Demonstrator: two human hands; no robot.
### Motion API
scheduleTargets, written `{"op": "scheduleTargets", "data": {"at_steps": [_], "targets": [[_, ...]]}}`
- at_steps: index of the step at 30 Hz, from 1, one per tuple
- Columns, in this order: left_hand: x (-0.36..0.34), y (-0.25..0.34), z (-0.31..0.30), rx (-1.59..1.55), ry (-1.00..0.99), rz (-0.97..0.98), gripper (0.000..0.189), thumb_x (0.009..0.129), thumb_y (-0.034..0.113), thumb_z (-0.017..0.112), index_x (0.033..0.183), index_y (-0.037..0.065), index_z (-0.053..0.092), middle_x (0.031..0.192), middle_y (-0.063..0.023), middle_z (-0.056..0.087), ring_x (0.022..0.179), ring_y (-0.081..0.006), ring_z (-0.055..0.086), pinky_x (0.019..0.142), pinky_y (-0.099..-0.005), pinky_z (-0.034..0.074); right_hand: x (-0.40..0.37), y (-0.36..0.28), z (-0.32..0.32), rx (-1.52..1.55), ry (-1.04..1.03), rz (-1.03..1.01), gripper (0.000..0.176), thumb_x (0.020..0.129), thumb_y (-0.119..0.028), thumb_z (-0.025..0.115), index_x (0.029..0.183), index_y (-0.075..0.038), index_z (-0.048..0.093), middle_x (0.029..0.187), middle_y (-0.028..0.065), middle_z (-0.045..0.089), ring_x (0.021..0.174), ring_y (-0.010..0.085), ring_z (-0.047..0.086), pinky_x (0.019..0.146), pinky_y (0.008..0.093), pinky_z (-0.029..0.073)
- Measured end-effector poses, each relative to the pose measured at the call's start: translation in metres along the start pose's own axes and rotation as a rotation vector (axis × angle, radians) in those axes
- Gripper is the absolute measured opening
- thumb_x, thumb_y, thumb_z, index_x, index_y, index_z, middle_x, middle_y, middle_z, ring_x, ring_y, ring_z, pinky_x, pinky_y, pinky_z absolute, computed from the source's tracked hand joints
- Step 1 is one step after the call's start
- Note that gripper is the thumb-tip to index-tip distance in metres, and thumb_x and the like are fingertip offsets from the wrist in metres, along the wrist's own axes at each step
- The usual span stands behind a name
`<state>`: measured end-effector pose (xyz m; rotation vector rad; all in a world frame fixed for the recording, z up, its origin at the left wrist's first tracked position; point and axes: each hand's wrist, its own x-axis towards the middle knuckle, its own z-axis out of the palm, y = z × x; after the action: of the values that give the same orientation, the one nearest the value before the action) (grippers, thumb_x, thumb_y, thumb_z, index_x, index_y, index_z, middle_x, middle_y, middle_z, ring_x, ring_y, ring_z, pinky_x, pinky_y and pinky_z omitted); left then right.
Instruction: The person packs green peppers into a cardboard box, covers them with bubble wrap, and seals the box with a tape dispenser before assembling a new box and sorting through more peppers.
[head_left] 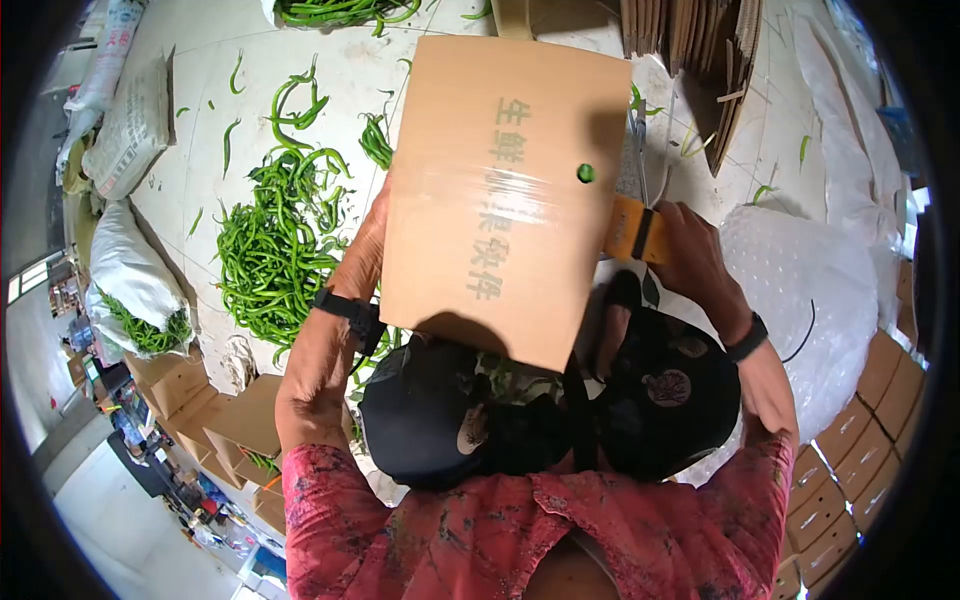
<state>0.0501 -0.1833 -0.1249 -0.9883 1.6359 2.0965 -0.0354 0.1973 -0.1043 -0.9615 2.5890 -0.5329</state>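
A brown cardboard box [500, 190] with grey printed characters and a strip of clear tape rests across my knees. My left hand [365, 250] presses against the box's left side. My right hand [690, 250] grips an orange tape dispenser [630, 228] at the box's right edge. A small round hole in the box shows green [585, 172]. Black trousers [560, 400] cover my knees under the box.
A heap of long green chili peppers [275, 250] lies on the white floor to the left. White sacks [130, 270] sit further left. A big bag of bubble wrap [800, 290] is at right, flat cardboard stacks [700, 50] behind, and packed boxes [850, 470] at lower right.
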Motion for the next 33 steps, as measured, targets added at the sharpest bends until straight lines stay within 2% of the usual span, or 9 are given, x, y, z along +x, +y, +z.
{"op": "scheduleTargets", "data": {"at_steps": [10, 13, 15, 17, 18, 20, 22, 26, 33], "targets": [[0.073, -0.079, 0.007, -0.163, -0.039, -0.195, 0.062, 0.099, 0.051, 0.040, 0.133, 0.000, 0.049, 0.129, -0.0151, 0.057, 0.108, -0.0229, 0.060, 0.099, -0.0387, 0.045, -0.001, -0.105, -0.120, -0.192, 0.010, 0.063, 0.049, 0.067, -0.005, 0.070, 0.112, -0.002, 0.051, 0.087, 0.0192, 0.060, 0.080, 0.0409, 0.061, 0.068, 0.0477, 0.049], [0.055, -0.029, -0.014, 0.011, 0.240, 0.111, 0.069, 0.099, 0.053, 0.037, 0.139, -0.003, 0.044, 0.136, -0.0191, 0.052, 0.125, -0.0262, 0.050, 0.109, -0.0396, 0.033, 0.029, -0.135, -0.108, -0.201, 0.036, -0.003, 0.054, 0.067, -0.007, 0.071, 0.116, -0.001, 0.052, 0.090, 0.0206, 0.060, 0.083, 0.0385, 0.062, 0.068, 0.0456, 0.048], [0.015, 0.014, -0.004, 0.254, 0.153, 0.393, 0.070, 0.101, 0.055, 0.031, 0.147, 0.003, 0.034, 0.141, -0.0186, 0.048, 0.129, -0.0264, 0.047, 0.107, -0.0383, 0.036, 0.047, -0.147, -0.092, -0.203, 0.080, -0.088, 0.053, 0.067, -0.009, 0.070, 0.117, 0.000, 0.053, 0.091, 0.0215, 0.060, 0.082, 0.0365, 0.063, 0.066, 0.0444, 0.048], [-0.015, 0.052, 0.027, 0.349, 0.023, 0.548, 0.077, 0.099, 0.057, 0.034, 0.144, -0.005, 0.035, 0.141, -0.0258, 0.046, 0.136, -0.0302, 0.040, 0.113, -0.0365, 0.027, 0.069, -0.153, -0.082, -0.111, 0.572, -0.663, 0.044, 0.066, -0.010, 0.066, 0.108, 0.000, 0.056, 0.083, 0.0196, 0.061, 0.074, 0.0330, 0.063, 0.063, 0.0410, 0.048], [-0.028, 0.058, 0.031, 0.511, 0.088, 0.637, 0.076, 0.100, 0.056, 0.034, 0.145, -0.005, 0.031, 0.126, -0.0276, 0.058, 0.122, -0.0335, 0.055, 0.104, -0.0370, 0.040, 0.078, -0.160, -0.083, -0.109, 0.584, -0.666, 0.044, 0.066, -0.010, 0.066, 0.108, 0.000, 0.056, 0.083, 0.0196, 0.061, 0.074, 0.0330, 0.063, 0.063, 0.0410, 0.048], [-0.018, 0.054, 0.013, 0.726, 0.132, 0.668, 0.074, 0.100, 0.055, 0.034, 0.146, -0.003, 0.029, 0.116, -0.0269, 0.062, 0.111, -0.0354, 0.060, 0.096, -0.0382, 0.045, 0.091, -0.176, -0.085, -0.251, 0.249, -0.569, 0.031, 0.066, -0.003, 0.061, 0.095, 0.004, 0.055, 0.071, 0.0154, 0.060, 0.065, 0.0288, 0.062, 0.053, 0.0381, 0.046], [-0.009, 0.051, 0.002, 0.942, 0.196, 0.746, 0.069, 0.101, 0.052, 0.033, 0.149, 0.002, 0.025, 0.091, -0.0256, 0.068, 0.087, -0.0390, 0.068, 0.078, -0.0404, 0.053, 0.087, -0.183, -0.085, -0.255, 0.265, -0.509, 0.030, 0.065, -0.004, 0.063, 0.093, 0.003, 0.055, 0.071, 0.0156, 0.060, 0.066, 0.0297, 0.063, 0.055, 0.0393, 0.047], [-0.008, 0.054, -0.002, 0.946, 0.340, 0.529, 0.067, 0.101, 0.052, 0.032, 0.148, 0.004, 0.031, 0.104, -0.0359, 0.063, 0.106, -0.0495, 0.059, 0.095, -0.0500, 0.044, 0.055, -0.150, -0.098, -0.032, 0.136, -0.352, 0.040, 0.067, -0.008, 0.065, 0.104, -0.001, 0.052, 0.067, 0.0154, 0.059, 0.064, 0.0364, 0.060, 0.064, 0.0445, 0.048], [-0.001, 0.052, -0.006, 0.836, 0.266, 0.603, 0.068, 0.100, 0.056, 0.033, 0.139, 0.003, 0.047, 0.122, -0.0280, 0.061, 0.119, -0.0391, 0.057, 0.101, -0.0404, 0.042, -0.018, -0.044, -0.053, -0.080, 0.033, 0.000, 0.047, 0.073, -0.016, 0.074, 0.111, -0.005, 0.048, 0.092, 0.0195, 0.061, 0.085, 0.0410, 0.062, 0.074, 0.0497, 0.050]]}}
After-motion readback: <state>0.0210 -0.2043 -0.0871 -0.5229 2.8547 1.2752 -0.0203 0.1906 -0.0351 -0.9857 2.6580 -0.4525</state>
